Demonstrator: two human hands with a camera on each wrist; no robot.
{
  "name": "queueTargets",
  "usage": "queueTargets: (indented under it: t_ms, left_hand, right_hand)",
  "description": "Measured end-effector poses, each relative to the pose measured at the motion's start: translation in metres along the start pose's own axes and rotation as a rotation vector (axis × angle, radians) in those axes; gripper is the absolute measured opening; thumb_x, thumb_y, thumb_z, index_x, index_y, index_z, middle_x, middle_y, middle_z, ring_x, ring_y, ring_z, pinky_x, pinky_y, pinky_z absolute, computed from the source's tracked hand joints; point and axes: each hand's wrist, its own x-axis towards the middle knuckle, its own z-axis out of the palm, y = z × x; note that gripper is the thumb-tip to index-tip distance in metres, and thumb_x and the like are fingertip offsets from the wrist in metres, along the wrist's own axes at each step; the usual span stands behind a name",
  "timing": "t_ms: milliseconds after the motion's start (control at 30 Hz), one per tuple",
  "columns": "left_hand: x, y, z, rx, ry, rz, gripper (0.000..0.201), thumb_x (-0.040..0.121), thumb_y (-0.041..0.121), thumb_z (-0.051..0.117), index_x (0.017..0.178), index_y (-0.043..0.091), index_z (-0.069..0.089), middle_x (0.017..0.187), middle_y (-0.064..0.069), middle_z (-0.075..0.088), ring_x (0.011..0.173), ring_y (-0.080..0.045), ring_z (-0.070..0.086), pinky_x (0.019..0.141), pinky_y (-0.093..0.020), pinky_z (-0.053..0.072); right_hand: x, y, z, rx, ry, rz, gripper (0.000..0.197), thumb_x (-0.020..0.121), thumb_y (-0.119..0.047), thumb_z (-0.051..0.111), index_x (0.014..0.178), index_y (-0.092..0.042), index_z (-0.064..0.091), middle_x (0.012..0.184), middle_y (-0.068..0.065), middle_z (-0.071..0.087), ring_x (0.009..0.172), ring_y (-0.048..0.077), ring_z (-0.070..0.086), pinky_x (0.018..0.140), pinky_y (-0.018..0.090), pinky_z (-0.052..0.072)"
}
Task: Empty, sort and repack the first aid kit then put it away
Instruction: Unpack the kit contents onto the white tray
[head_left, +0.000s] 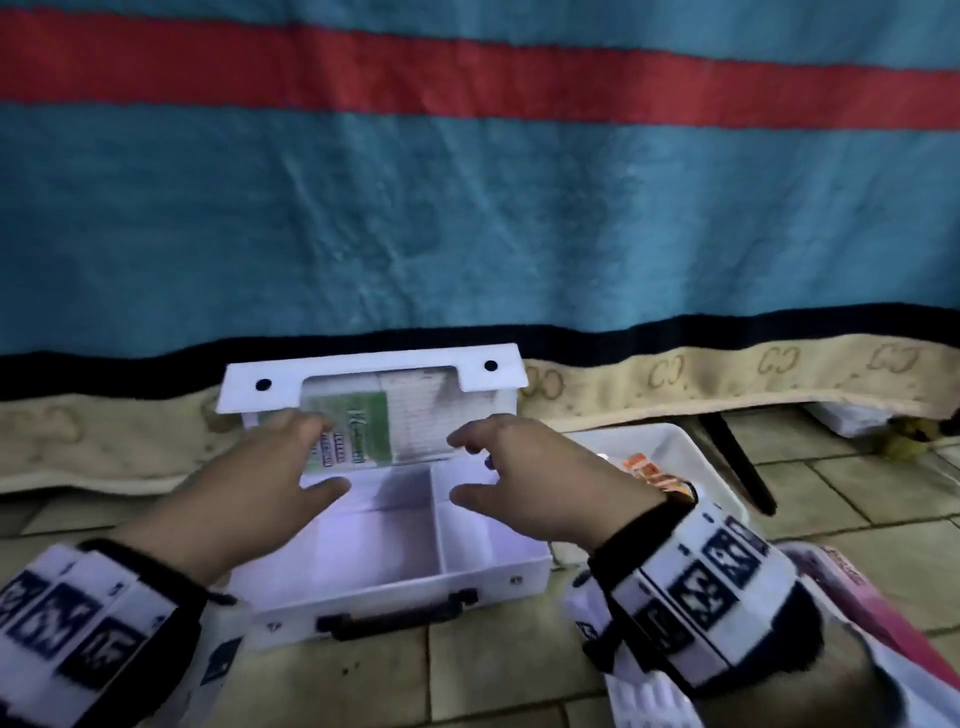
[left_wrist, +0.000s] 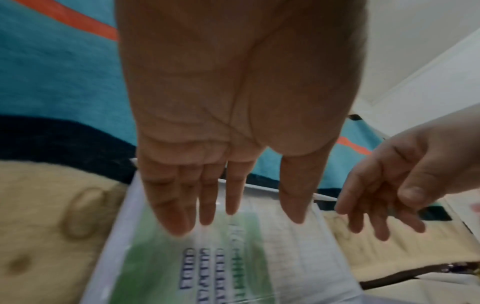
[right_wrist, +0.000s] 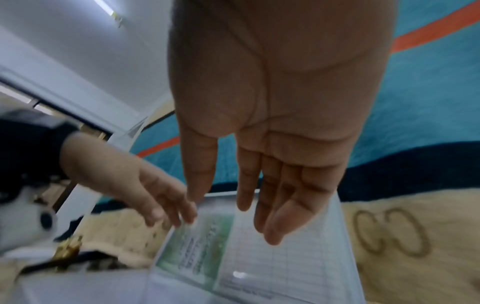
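A white first aid kit box (head_left: 493, 571) sits open on the tiled floor, its divided compartments bare and a black handle (head_left: 397, 618) on its front. The raised lid (head_left: 371, 376) leans back against the blanket and carries a green and white printed sheet (head_left: 363, 431) (left_wrist: 228, 263) (right_wrist: 233, 263) inside. My left hand (head_left: 306, 457) (left_wrist: 228, 216) reaches toward the lid's left side with fingers straight, holding nothing. Over the right compartment my right hand (head_left: 467, 467) (right_wrist: 228, 207) hovers with relaxed fingers, also empty.
A white tray (head_left: 691, 457) holding orange packets (head_left: 654, 473) stands right of the box. A blue, red and beige blanket (head_left: 467, 208) hangs behind. A pink item (head_left: 883, 613) lies at the lower right. A dark leg (head_left: 737, 462) stands on the tiles.
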Motion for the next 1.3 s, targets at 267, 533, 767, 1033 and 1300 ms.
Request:
queueTargets:
  t_ms: [267, 533, 767, 1033, 1300]
  left_hand:
    - [0.018, -0.022, -0.006, -0.048, 0.23, 0.109, 0.059, 0.088, 0.022, 0.059, 0.142, 0.02, 0.035, 0.144, 0.001, 0.04, 0.133, -0.019, 0.035, 0.111, -0.032, 0.027]
    - [0.04, -0.011, -0.018, -0.092, 0.397, 0.075, 0.016, 0.087, 0.012, 0.059, 0.101, 0.017, 0.065, 0.101, 0.001, 0.066, 0.089, -0.022, 0.058, 0.081, -0.032, 0.044]
    - [0.048, -0.007, -0.018, 0.025, 0.251, -0.003, 0.009, 0.078, 0.024, 0.071, 0.081, 0.028, 0.063, 0.088, 0.006, 0.06, 0.086, -0.02, 0.059, 0.075, -0.032, 0.049]
    - [0.043, -0.003, -0.012, 0.133, 0.324, 0.007, 0.01, 0.079, 0.016, 0.064, 0.071, 0.02, 0.068, 0.079, -0.001, 0.057, 0.084, -0.027, 0.057, 0.068, -0.037, 0.05]
    - [0.031, 0.016, -0.026, 0.036, 0.593, 0.066, 0.011, 0.09, 0.016, 0.049, 0.084, 0.014, 0.058, 0.081, -0.007, 0.058, 0.08, -0.033, 0.056, 0.064, -0.039, 0.043]
  right_hand:
    - [0.055, -0.01, 0.002, -0.064, 0.296, -0.067, 0.051, 0.089, -0.015, 0.049, 0.139, -0.019, 0.04, 0.139, 0.003, 0.041, 0.132, 0.021, 0.035, 0.11, 0.034, 0.031]
    - [0.072, -0.015, -0.014, -0.121, 0.385, -0.022, 0.029, 0.088, -0.023, 0.058, 0.117, -0.026, 0.058, 0.114, -0.001, 0.055, 0.105, 0.025, 0.057, 0.085, 0.035, 0.049]
    - [0.069, -0.023, -0.007, -0.306, 0.343, 0.003, 0.018, 0.086, -0.018, 0.057, 0.103, -0.023, 0.056, 0.106, 0.0, 0.064, 0.098, 0.026, 0.061, 0.065, 0.027, 0.033]
    - [0.066, -0.025, -0.003, -0.412, 0.478, 0.028, 0.016, 0.088, -0.016, 0.05, 0.098, -0.02, 0.061, 0.101, 0.003, 0.066, 0.111, 0.027, 0.046, 0.081, 0.036, 0.026]
    - [0.061, -0.024, -0.01, -0.378, 0.886, -0.018, 0.022, 0.064, -0.005, 0.068, 0.073, -0.021, 0.058, 0.07, -0.004, 0.064, 0.074, 0.026, 0.056, 0.071, 0.035, 0.022]
